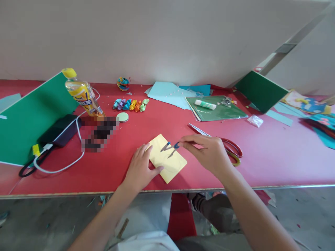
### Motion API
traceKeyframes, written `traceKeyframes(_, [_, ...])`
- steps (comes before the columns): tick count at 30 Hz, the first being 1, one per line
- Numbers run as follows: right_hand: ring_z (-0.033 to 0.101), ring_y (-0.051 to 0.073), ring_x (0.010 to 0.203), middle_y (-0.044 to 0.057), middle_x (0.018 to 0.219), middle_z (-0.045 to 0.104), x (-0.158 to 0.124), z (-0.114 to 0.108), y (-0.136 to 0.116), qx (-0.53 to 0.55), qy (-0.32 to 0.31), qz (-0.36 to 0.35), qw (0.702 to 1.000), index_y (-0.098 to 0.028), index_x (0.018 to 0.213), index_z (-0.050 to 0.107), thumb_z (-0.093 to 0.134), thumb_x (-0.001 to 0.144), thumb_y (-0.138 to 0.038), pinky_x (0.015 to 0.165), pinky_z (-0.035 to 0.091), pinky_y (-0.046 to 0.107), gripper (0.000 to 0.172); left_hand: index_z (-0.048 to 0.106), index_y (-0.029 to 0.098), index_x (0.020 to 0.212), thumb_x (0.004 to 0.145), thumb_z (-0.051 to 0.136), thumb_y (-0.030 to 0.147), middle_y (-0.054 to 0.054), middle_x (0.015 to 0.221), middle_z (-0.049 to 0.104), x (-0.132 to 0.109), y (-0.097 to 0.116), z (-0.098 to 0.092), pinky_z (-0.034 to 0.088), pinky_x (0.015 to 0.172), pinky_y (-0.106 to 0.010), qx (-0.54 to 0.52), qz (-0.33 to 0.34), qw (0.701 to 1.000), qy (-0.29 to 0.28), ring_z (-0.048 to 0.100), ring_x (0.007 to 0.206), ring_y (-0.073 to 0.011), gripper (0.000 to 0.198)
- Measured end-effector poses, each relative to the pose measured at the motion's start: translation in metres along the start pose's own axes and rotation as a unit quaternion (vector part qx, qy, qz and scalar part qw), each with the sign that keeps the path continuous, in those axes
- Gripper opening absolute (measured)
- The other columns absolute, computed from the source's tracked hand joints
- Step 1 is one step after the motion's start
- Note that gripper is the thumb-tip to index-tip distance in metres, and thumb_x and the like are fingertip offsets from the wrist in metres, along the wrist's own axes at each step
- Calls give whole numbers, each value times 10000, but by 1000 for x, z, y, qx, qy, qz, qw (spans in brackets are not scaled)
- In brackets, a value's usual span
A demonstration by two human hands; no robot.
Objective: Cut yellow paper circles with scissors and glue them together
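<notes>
Left hand [141, 169] flat, fingers spread, pressing down the near-left part of a yellow paper [169, 161] lying near the front edge of the red bench [274, 153]. Right hand [209, 151] pinched shut on the blue top of a small compass [170, 147], legs splayed, tips down on the yellow paper; contact of both tips hard to confirm at this size. Red-handled scissors [230, 148] lying just behind the right hand, partly hidden by it, blades pointing left-rear. Further back: green sheet in clear sleeve [222, 111] with a glue stick [205, 104] on top, light blue paper [170, 93] beside it. Row of small coloured folded paper pieces [131, 104] mid-bench. Tilted drink bottle [83, 93] at left, near a dark power bank [61, 130] with white cable [65, 167]. Green boards [31, 118] propped left and right.
</notes>
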State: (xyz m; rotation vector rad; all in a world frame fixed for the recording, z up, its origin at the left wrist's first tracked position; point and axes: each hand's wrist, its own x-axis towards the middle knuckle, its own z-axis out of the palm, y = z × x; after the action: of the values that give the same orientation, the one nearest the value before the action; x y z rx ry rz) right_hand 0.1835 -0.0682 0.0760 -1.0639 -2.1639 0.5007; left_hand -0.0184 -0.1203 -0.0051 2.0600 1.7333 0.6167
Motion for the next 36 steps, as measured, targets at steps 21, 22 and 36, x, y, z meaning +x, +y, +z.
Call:
traceKeyframes(21, [667, 161, 702, 21, 784, 717, 29, 41, 7, -67, 32, -69, 995, -196, 817, 678, 572, 829, -195, 636, 496, 242, 106, 371, 133, 1299, 733, 503, 611, -153, 1401, 352, 1, -17, 4, 206, 1076, -457, 72, -27, 997, -1, 270, 1307, -276, 753])
traceKeyframes(22, [668, 163, 711, 24, 792, 717, 30, 41, 7, -70, 28, -69, 995, -194, 823, 678, 574, 829, -194, 643, 496, 244, 105, 371, 134, 1299, 732, 508, 607, -153, 1401, 352, 1, -17, 4, 208, 1074, -458, 72, -25, 997, -2, 272, 1306, -277, 750])
traceKeyframes(36, [667, 168, 770, 26, 837, 717, 42, 47, 6, -90, 9, -71, 993, -194, 863, 675, 553, 841, -170, 688, 491, 248, 126, 368, 93, 1306, 735, 505, 600, -166, 1405, 339, 3, -14, 1, 207, 1074, -465, 79, -36, 996, -22, 273, 1301, -285, 775])
